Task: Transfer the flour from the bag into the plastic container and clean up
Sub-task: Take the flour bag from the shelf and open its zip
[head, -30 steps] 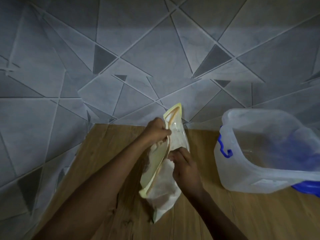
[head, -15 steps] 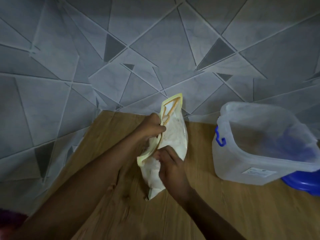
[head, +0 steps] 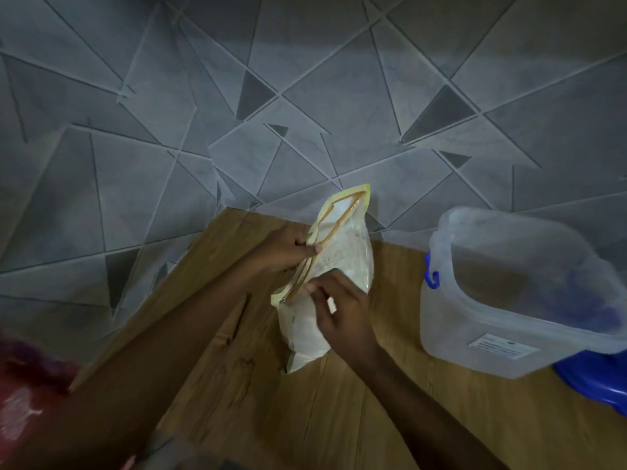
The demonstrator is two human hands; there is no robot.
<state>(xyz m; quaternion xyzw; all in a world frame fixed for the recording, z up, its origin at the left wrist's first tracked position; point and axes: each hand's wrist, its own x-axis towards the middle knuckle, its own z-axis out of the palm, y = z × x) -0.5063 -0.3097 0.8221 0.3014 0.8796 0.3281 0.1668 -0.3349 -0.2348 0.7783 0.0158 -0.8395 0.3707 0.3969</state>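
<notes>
The grip is two-handed: the left hand (head: 288, 249) pinches the yellow-edged rim of the flour bag (head: 330, 276) on its left side, fingers clamped on the plastic, while the right hand (head: 339, 308) has its fingertips closed on the near lip of the mouth, lower down. The bag stands upright on the wooden counter (head: 271, 401), near the back edge by the tiled wall (head: 305, 96), and its mouth looks partly parted, with white flour showing through the clear side. The plastic container (head: 509, 293) sits well apart toward the right edge, open on top and seemingly empty, with a blue lid (head: 597, 381) under or just behind its near corner; I cannot tell which. It looks like the opening step, before any pouring. To do it well, I would pull the two lips apart evenly and slowly, keeping the bag's base planted so it does not tip. A sharp tug could puff flour over the counter. Once the mouth is wide, bring the bag close to the container's rim before tilting it.
</notes>
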